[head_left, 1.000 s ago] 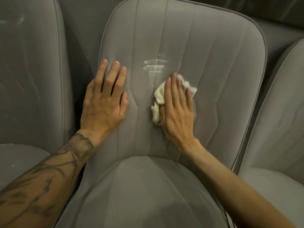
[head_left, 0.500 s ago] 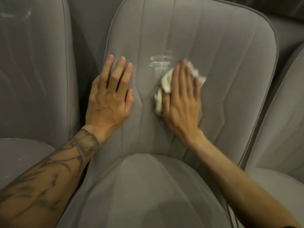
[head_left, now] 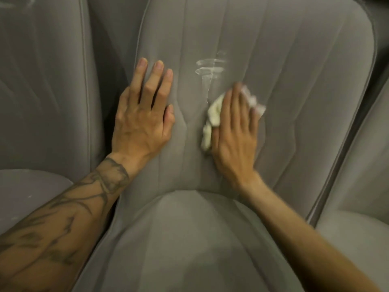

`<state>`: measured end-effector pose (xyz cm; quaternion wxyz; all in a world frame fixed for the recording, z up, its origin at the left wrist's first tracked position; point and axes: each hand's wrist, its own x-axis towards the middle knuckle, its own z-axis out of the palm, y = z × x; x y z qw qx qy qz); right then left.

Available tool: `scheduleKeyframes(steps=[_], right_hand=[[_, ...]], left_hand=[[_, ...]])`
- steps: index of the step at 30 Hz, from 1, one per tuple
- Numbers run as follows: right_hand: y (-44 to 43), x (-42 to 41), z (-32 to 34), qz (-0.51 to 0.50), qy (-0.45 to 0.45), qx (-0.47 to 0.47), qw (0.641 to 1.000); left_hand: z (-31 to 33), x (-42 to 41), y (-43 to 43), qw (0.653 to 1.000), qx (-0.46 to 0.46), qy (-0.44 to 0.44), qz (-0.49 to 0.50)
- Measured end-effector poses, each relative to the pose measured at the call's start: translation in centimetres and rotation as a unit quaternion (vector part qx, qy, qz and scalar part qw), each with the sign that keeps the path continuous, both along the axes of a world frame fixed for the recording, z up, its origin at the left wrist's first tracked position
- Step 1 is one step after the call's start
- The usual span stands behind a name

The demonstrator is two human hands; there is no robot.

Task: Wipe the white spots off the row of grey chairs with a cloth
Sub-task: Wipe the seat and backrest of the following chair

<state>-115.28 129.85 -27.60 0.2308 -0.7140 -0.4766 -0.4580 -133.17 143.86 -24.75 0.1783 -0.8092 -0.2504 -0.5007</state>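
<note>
Grey chair [head_left: 294, 85] back: left hand [head_left: 141, 121] spread flat, right hand [head_left: 233, 138] pressing cloth [head_left: 212, 116] below white smear [head_left: 209, 67]

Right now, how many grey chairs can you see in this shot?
3. The middle chair faces the camera with both hands on its backrest; the left chair and the right chair are cut off by the frame. More may be out of view.

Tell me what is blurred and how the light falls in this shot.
Head view: the right hand and cloth are smeared by motion blur; the left hand and the white smear are sharper. Lighting is dim and warm, darkest in the gaps between chairs; wide-angle bending at the edges.
</note>
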Motion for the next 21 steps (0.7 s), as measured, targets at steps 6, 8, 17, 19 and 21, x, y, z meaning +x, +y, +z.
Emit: scheduleKeyframes(steps=[6, 8, 17, 19, 21], right_hand=[[-4.1, -1.6, -9.5, 0.01, -0.035, -0.15, 0.988], [-3.1, -0.3, -7.2, 0.024, -0.045, -0.137, 0.989], [-1.6, -1.0, -5.9, 0.098, -0.109, -0.167, 0.975], [-0.7, 0.3, -1.1, 0.057, -0.089, -0.1, 0.989], [2.0, 1.5, 5.0, 0.013, -0.044, 0.01, 0.999]], left_hand=[[0.3, 0.0, -0.2, 1.0, 0.003, 0.0, 0.002], [0.3, 0.0, -0.2, 1.0, 0.001, -0.002, 0.003], [0.1, 0.2, 0.2, 1.0, 0.012, -0.007, -0.001], [0.1, 0.2, 0.2, 1.0, 0.011, -0.007, -0.004], [0.0, 0.1, 0.1, 1.0, 0.009, -0.006, -0.007]])
